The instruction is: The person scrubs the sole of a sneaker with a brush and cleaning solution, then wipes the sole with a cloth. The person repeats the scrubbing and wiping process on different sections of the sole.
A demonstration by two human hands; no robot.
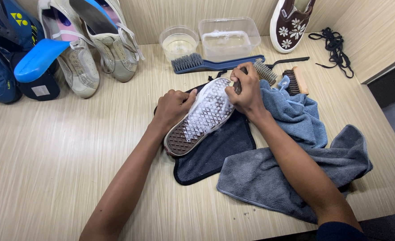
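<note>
While the left hand (pixel 173 107) closes its grip on the side of an upturned shoe (pixel 200 117), the right hand (pixel 246 91) holds a small brush (pixel 263 71) in a closed grip, its handle end against the foamy toe area of the sole. Shoe: sole up, patterned tread whitened with suds, lying on a dark cloth (pixel 215 149) near the middle of the wooden surface (pixel 50 156). Right of it: a light blue towel (pixel 295 114) and a grey towel (pixel 268 174), overlapping under the right forearm. Behind: a long blue brush (pixel 206 63), a wooden brush (pixel 295 80), a round tub (pixel 178 42) and a rectangular tub (pixel 228 38) of liquid. Far left: beige shoes (pixel 95 49) and blue shoes (pixel 5 49). Far right: a brown flowered shoe (pixel 289 22) and black laces (pixel 335 47).
</note>
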